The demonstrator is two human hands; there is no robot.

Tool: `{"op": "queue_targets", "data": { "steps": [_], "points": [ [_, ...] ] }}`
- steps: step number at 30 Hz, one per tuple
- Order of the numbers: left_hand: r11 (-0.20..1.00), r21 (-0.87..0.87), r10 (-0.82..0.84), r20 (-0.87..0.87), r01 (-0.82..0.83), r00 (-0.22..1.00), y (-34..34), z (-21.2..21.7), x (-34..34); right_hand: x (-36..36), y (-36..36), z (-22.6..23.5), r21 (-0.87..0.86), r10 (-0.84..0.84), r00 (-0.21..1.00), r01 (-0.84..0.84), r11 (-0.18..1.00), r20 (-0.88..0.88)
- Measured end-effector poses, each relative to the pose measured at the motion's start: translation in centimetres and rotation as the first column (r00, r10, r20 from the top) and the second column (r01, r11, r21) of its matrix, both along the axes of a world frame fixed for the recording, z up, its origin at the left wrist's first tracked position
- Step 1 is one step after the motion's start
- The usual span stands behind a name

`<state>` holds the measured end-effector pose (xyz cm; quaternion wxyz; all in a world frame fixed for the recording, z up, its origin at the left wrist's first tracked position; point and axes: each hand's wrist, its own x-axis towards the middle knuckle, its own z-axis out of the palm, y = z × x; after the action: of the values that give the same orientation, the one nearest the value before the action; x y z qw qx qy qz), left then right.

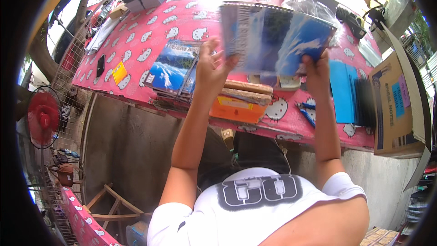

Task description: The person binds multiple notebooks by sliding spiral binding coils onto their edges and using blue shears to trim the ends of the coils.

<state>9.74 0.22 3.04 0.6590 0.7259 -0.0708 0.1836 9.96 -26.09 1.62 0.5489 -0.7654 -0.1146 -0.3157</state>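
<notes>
A spiral notebook (268, 36) with a blue sky-and-waterfall cover is raised above the table, its coil edge at the far side. My right hand (315, 70) grips its near right corner, thumb on the cover. At its left edge is my left hand (211, 66), fingers apart and thumb over the cover's corner; no grip by it shows. Left of that hand lies a stack of similar notebooks (170, 70). Below the raised notebook sits an orange box or pad (239, 108) with a brown, wooden-looking block (248, 86) behind it.
The table (136, 36) has a pink patterned cover. On it are a black phone (100, 65), a yellow card (119, 73), blue pens (307, 116), blue folders or sheets (342, 91) and clear plastic (307, 4). A cardboard box (393, 105) stands at the right edge.
</notes>
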Motion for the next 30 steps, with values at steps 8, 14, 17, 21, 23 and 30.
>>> {"op": "queue_targets", "data": {
  "steps": [8, 14, 17, 21, 23, 30],
  "points": [
    [0.953, 0.221, -0.224, 0.06, 0.206, 0.973, 4.3, -0.3, -2.3, -6.2, 1.3, -6.2, -0.301, 0.285, 0.94, -0.331, 0.894, -0.187],
    [0.945, -0.302, -0.154, -0.073, 0.125, 0.985, 4.2, -4.2, -3.3, -7.2, 3.3, -9.6, -0.294, 0.279, 0.918, -0.359, 0.886, -0.282],
    [0.979, -0.155, -0.164, -0.2, 0.134, 0.966, 2.9, -6.9, -3.8, -8.1, 4.7, -9.7, -0.105, 0.29, 0.88, -0.351, 0.931, -0.376],
    [0.972, -0.217, -0.127, -0.155, 0.092, 0.98, 4.7, -8.5, -3.5, -8.5, 3.0, -7.1, -0.369, 0.207, 0.946, -0.29, 0.883, -0.248],
    [0.989, -0.144, 0.025, 0.029, -0.02, 0.999, 4.3, -6.7, -4.2, -5.9, -2.2, -5.5, -0.528, 0.034, 0.989, -0.105, 0.843, -0.142],
    [0.805, 0.528, 0.003, 0.452, -0.271, 0.892, -2.3, -0.2, -5.7, 1.3, -25.4, -6.0, -0.826, -0.899, 0.344, 0.395, 0.401, -0.272]
  ]
}}
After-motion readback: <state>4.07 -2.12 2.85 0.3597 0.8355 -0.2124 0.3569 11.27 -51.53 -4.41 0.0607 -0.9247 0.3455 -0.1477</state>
